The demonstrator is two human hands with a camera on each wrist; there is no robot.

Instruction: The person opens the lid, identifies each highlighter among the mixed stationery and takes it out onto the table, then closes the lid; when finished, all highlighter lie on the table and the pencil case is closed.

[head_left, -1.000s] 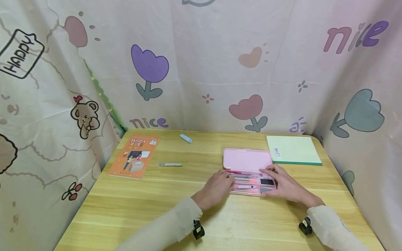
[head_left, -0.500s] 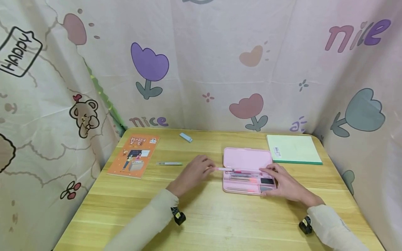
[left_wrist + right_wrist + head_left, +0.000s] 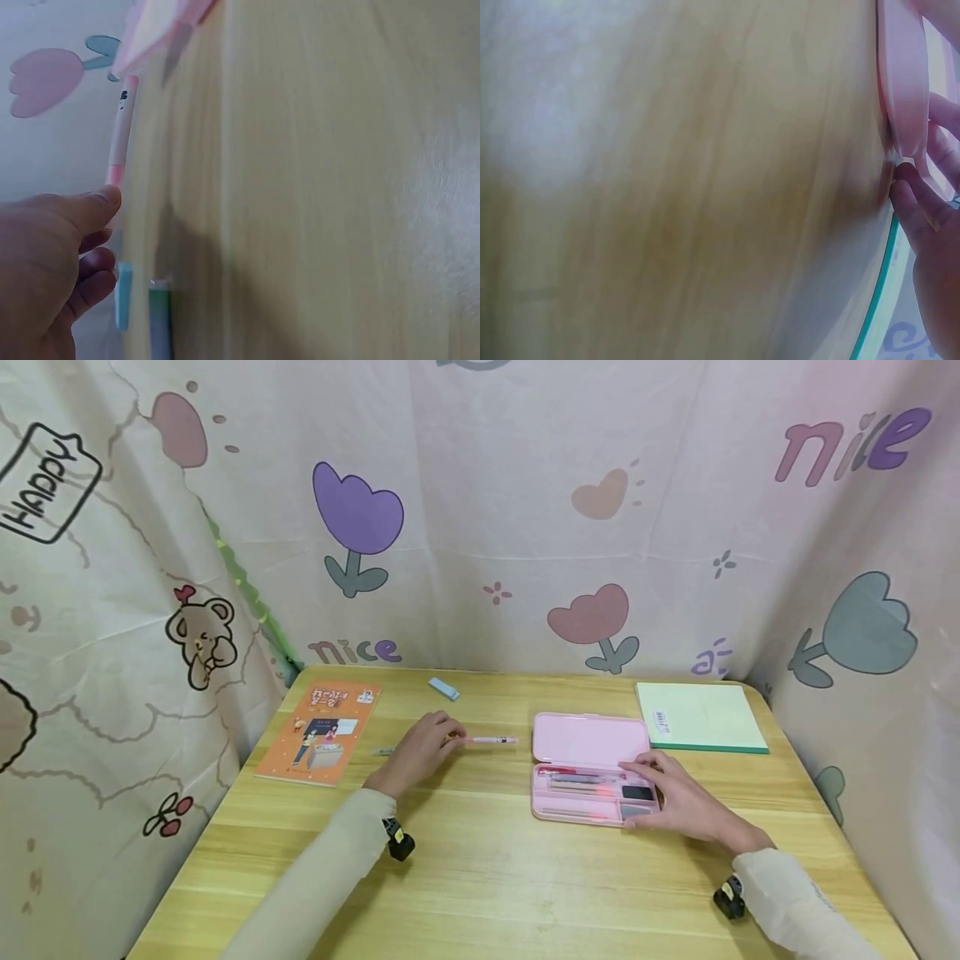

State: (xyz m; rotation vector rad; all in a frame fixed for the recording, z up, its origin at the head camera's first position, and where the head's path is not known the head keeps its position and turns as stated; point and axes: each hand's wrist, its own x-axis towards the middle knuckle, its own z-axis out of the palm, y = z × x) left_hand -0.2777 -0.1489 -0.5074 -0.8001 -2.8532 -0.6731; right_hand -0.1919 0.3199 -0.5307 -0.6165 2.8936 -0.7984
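Note:
Between the thumb and fingers of my left hand (image 3: 422, 752) is a slim white and pink pen (image 3: 495, 740), its free end pointing right. The left wrist view shows the same pen (image 3: 122, 124) pinched near its lower pink section, clear of the tabletop. Right of it lies a pink pencil case (image 3: 591, 739) with its lid folded back. Several pens and a dark block sit in its compartments. My right hand (image 3: 686, 802) grips the case's right end, fingers at the back and thumb at the front. A green-tipped pen (image 3: 384, 751) lies partly hidden behind my left hand.
An orange booklet (image 3: 318, 735) lies at the table's left side. Near the back edge is a small light blue block (image 3: 444, 689). A pale green notebook (image 3: 701, 718) lies at the back right, just beyond the case. Printed curtains surround the table.
My left hand has lifted the white and pink pen out of the pencil case and carried it left, toward the green-tipped pen. My right hand has stayed on the case.

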